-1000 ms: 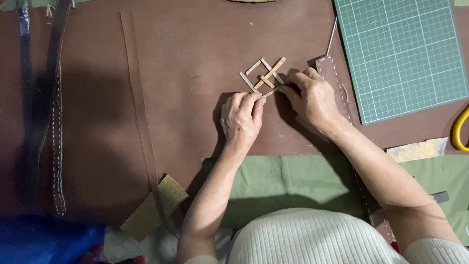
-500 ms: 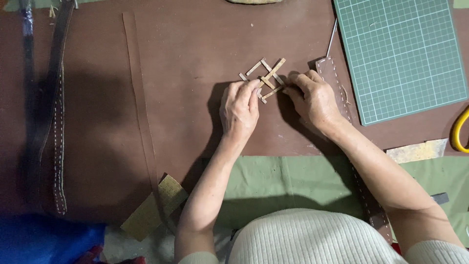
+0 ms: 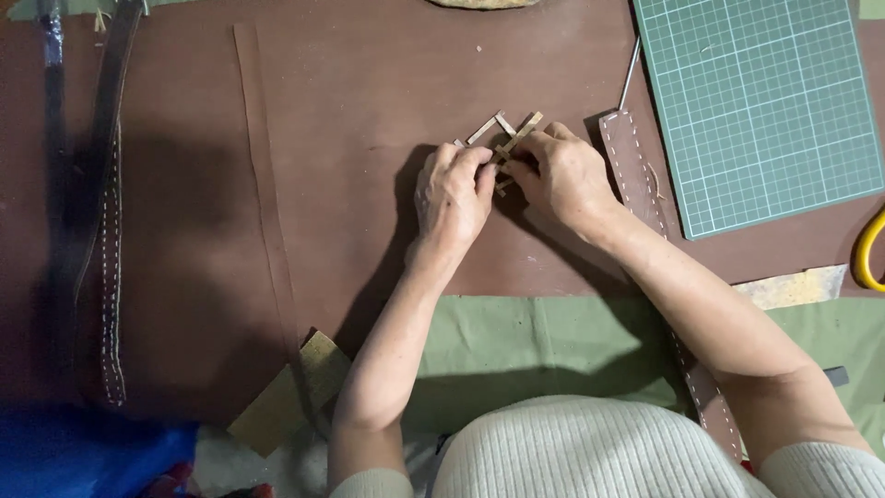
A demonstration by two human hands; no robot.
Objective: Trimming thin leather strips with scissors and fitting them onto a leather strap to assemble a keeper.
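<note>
A small lattice of thin tan leather strips lies on a large brown leather sheet. My left hand pinches the strips from the left, its fingertips on the lower part of the lattice. My right hand grips the same strips from the right, fingers curled over them. Both hands meet at the lattice, and its lower part is hidden beneath the fingers.
A green gridded cutting mat lies at the upper right, with a stitched brown strap and a thin metal tool beside it. Dark stitched belts run down the left. A yellow handle shows at the right edge. Tan scraps sit near the front.
My left hand has slid up and right from the sheet onto the strip lattice. The right hand has closed in on it from the other side.
</note>
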